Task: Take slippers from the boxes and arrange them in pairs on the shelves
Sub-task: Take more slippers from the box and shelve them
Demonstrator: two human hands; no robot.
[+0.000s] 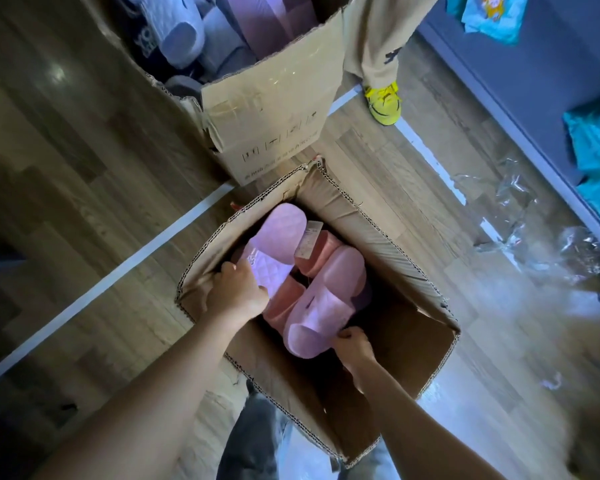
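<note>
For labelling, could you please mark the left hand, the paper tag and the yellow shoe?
left hand (238, 292): head view, back of hand.
paper tag (309, 239): head view, tag's middle.
yellow shoe (383, 102): head view, laced upper.

Open cardboard box (413, 341) on floor, pink slippers (284, 306) inside. Far lilac slipper (274, 237) on top, quilted strap up, in my left hand (236, 292). Near lilac slipper (326, 299) strap up, end gripped by my right hand (354, 346).

The one camera sits on my head and looks steeply down and a little forward, wide-angled, taking in a broad stretch of floor (84, 168). It hangs close over the open box (413, 358), my forearms running in from the bottom edge, while the second box (267, 109) and the shelf (534, 81) lie farther off toward the top.
</note>
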